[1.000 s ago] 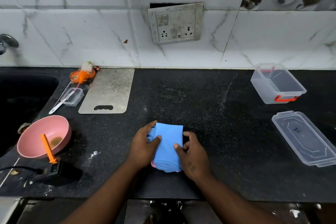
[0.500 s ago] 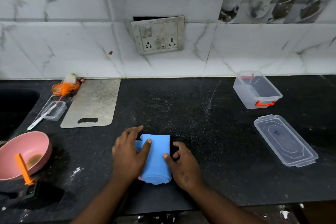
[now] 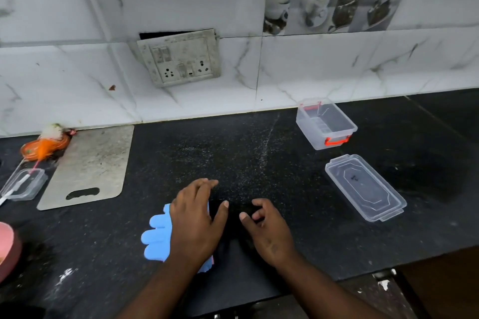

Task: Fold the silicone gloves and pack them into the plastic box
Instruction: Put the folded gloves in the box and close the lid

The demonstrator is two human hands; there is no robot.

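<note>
A blue silicone glove [image 3: 156, 237] lies on the black counter [image 3: 246, 163], its fingers pointing left, with a pink edge showing under it near my wrist. My left hand [image 3: 195, 223] lies flat on top of the glove and hides most of it. My right hand [image 3: 268, 230] hovers just to the right, fingers loosely curled and apart, holding nothing. The clear plastic box [image 3: 325, 124] with orange clasps stands open at the back right. Its clear lid [image 3: 364, 186] lies flat in front of it.
A grey cutting board [image 3: 89, 166] lies at the left. Beside it sit a small clear container [image 3: 22, 184] and an orange scrubber [image 3: 45, 146]. A pink bowl's rim [image 3: 6, 248] shows at the left edge. The counter's front edge runs just below my wrists.
The folded glove has come open, its fingers now spread to the left. My left hand moved on top of it. My right hand let go and drew away to the right.
</note>
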